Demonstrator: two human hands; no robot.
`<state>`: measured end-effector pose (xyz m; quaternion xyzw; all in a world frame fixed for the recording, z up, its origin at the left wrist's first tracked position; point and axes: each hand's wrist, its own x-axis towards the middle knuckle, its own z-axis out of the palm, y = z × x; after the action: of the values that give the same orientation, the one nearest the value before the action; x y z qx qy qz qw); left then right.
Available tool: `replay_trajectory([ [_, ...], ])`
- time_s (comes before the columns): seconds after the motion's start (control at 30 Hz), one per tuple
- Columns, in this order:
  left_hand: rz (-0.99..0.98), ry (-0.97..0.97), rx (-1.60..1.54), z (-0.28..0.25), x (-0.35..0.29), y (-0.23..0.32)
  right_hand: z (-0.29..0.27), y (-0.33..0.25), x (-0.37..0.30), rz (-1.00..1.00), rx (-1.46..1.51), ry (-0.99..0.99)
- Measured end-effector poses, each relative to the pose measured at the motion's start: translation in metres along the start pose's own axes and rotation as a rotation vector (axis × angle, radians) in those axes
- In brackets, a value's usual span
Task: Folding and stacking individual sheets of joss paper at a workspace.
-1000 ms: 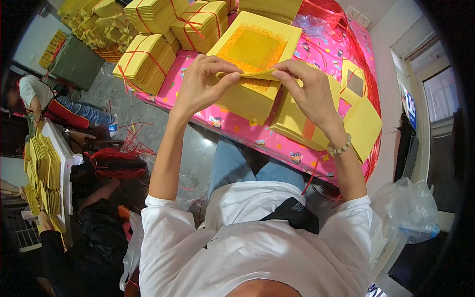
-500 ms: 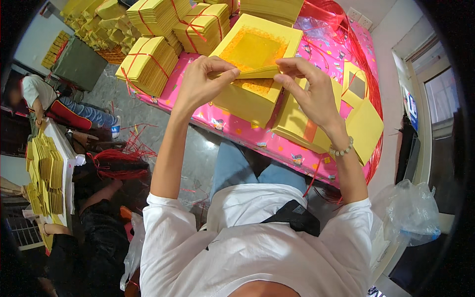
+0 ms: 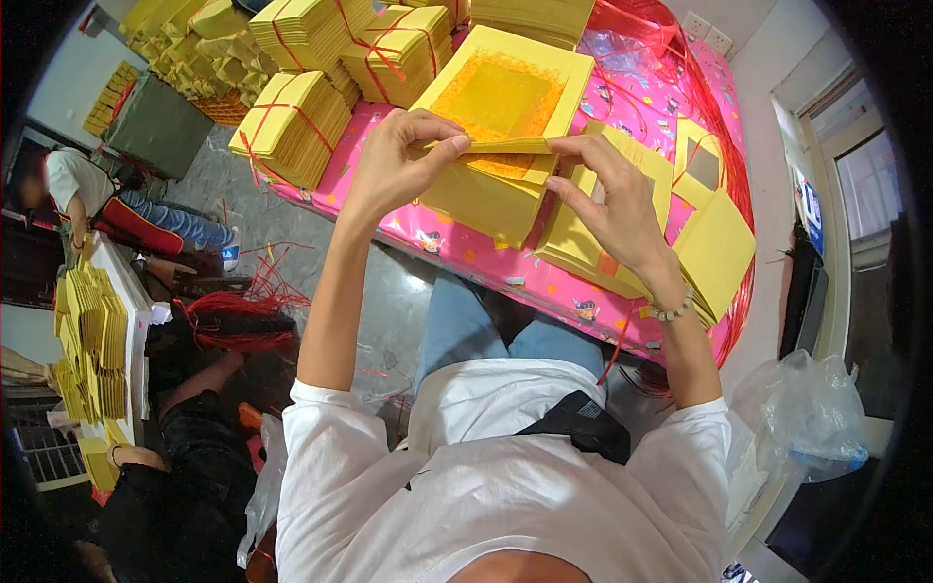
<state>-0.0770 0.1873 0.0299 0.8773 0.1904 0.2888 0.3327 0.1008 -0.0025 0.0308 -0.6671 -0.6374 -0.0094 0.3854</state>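
A thick stack of yellow paper sheets [image 3: 569, 83] with an orange-speckled, gold-toned panel on its top stands before me. My left hand [image 3: 413, 154] is closed at the stack's near left side, pinching the lifted near edge of the top yellow paper between thumb and forefinger. This edge is curled up in a narrow strip [image 3: 510, 147], and orange speckles show beneath it. At the strip's right end, my right hand [image 3: 612, 189] has thumb and forefinger apart. Its forefinger touches the strip's end, while the thumb sits lower, by the stack's corner.
Bundles of yellow paper tied with red ribbon [image 3: 292, 126] stand at the left of the pink-covered table [image 3: 476, 255]. More yellow paper [image 3: 714, 255] lies to the right, near red strands [image 3: 724, 126]. Other people work at a white board [image 3: 136, 335] with yellow packets at far left.
My right hand has shifted slightly down and right, its thumb leaving the strip. The raised edge is folded over more narrowly. My left hand stays in place.
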Motion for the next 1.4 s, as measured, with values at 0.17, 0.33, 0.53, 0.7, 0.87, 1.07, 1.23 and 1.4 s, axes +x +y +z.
replay_trajectory([
  [0.17, -0.070, 0.063, -0.072, 0.005, -0.003, -0.007, -0.002, -0.005, 0.000, 0.009, 0.083, 0.045],
  [0.33, -0.088, 0.074, -0.065, 0.007, -0.002, -0.010, -0.003, -0.014, 0.001, -0.046, -0.033, 0.007],
  [0.53, -0.070, 0.046, -0.091, 0.004, -0.001, -0.012, 0.003, -0.011, 0.010, 0.082, 0.130, 0.020],
  [0.7, 0.018, -0.067, -0.090, -0.004, -0.001, 0.000, 0.002, -0.010, 0.017, 0.254, 0.263, -0.015],
  [0.87, 0.039, -0.074, -0.047, -0.004, -0.002, 0.002, 0.006, -0.004, 0.019, 0.325, 0.364, -0.026],
  [1.07, 0.019, -0.040, -0.046, -0.001, 0.000, -0.006, 0.009, 0.000, 0.022, 0.385, 0.439, -0.011],
  [1.23, 0.056, -0.022, -0.042, -0.001, 0.000, -0.005, 0.012, 0.004, 0.022, 0.378, 0.457, 0.000],
  [1.4, 0.013, -0.023, -0.045, -0.001, 0.001, -0.004, 0.010, 0.001, 0.023, 0.373, 0.470, 0.011],
])
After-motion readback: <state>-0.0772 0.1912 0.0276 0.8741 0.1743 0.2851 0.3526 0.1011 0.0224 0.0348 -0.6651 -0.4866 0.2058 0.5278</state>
